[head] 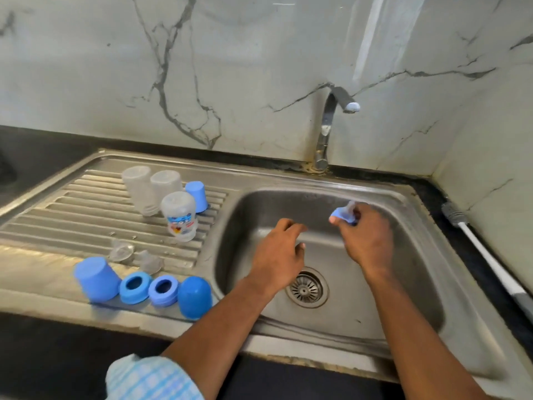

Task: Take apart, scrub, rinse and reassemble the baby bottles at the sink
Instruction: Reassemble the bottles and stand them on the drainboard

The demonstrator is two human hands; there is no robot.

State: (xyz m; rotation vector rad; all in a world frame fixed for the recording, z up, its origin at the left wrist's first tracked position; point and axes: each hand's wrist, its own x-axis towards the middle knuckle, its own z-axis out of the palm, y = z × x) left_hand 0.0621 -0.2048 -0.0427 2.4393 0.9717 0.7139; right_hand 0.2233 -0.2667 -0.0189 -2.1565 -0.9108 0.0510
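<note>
Over the sink basin, toward its back-right corner, the right hand pinched a blue collar with a clear teat, its axis tilted and the blurred teat end up toward the back wall. The left hand hovered over the basin's middle, fingers loosely curled, holding nothing. On the drainboard, three clear bottles stood mouth-down, long axes upright, toward its back edge.

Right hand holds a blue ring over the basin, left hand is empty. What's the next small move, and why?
Probably bring the left hand across to the blue ring in the right hand and pull out what looks like its clear teat. The other two rings and two teats already lie apart on the drainboard, and the tap is not running.
</note>
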